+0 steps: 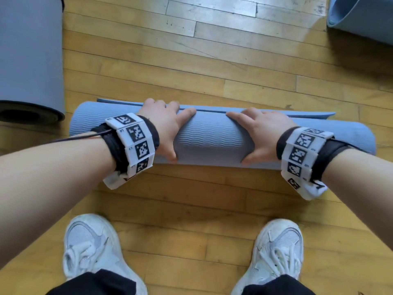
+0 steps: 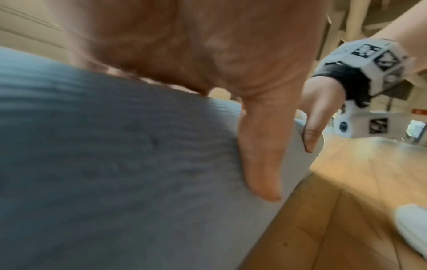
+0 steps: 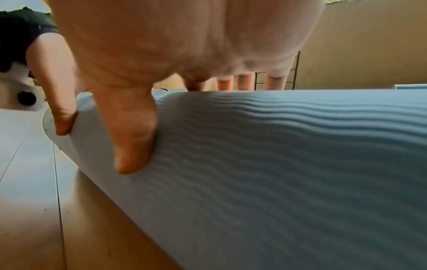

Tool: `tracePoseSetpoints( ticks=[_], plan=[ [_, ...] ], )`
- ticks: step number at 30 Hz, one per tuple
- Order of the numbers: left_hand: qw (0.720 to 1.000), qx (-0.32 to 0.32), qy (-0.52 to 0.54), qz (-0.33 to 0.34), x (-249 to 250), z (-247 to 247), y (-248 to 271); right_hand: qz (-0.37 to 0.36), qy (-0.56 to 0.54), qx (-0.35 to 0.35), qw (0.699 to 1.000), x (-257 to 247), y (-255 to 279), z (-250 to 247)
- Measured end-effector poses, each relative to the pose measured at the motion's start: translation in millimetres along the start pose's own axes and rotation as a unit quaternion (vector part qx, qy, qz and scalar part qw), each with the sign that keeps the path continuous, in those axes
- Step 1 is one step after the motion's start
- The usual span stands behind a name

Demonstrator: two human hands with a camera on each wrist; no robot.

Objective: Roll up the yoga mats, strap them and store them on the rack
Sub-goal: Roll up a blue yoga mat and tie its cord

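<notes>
A blue ribbed yoga mat (image 1: 212,137) lies rolled across the wooden floor in front of my feet. A short flat tail (image 1: 308,114) of it still shows on the floor at the far side. My left hand (image 1: 165,126) arches over the roll left of its middle, fingers over the far side and thumb on the near side. My right hand (image 1: 259,133) holds it the same way just right of the middle. The left wrist view shows my left thumb (image 2: 261,155) pressed into the mat (image 2: 115,164). The right wrist view shows my right thumb (image 3: 131,137) on the mat (image 3: 277,164).
A grey rolled mat (image 1: 32,60) lies at the left, its open end toward me. Another blue mat (image 1: 361,18) sits at the top right. My white shoes (image 1: 91,248) (image 1: 278,252) stand close behind the roll. A dark wire frame (image 3: 275,78) stands beyond the mat.
</notes>
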State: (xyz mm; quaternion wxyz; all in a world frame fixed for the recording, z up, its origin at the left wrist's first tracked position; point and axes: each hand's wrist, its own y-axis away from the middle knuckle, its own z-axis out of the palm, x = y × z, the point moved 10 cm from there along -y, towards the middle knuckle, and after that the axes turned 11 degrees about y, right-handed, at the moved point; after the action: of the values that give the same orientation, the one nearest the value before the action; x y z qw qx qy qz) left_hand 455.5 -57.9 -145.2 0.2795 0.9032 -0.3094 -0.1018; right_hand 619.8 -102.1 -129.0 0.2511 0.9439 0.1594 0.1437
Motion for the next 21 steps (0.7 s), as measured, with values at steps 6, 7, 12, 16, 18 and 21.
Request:
tracePoseSetpoints(
  ticks=[6,7,12,16,18,21],
  plan=[
    [0.998,0.043,0.053,-0.008,8,-8,15,0.062,-0.038,0.036,0.997,4,20,7],
    [0.997,0.056,0.055,-0.002,12,-11,17,0.07,-0.055,0.045,0.995,7,21,6],
    [0.992,0.091,0.086,0.022,29,-18,12,0.092,-0.092,0.079,0.988,23,20,8],
    [0.996,0.069,0.048,-0.001,35,-8,-1,0.142,-0.067,0.053,0.986,34,12,14],
    [0.997,0.065,0.025,-0.02,34,-4,-8,0.13,-0.028,0.032,0.991,32,10,21],
    [0.996,0.069,-0.007,-0.052,30,-7,-21,0.107,0.072,-0.003,0.992,33,7,36]
  ],
)
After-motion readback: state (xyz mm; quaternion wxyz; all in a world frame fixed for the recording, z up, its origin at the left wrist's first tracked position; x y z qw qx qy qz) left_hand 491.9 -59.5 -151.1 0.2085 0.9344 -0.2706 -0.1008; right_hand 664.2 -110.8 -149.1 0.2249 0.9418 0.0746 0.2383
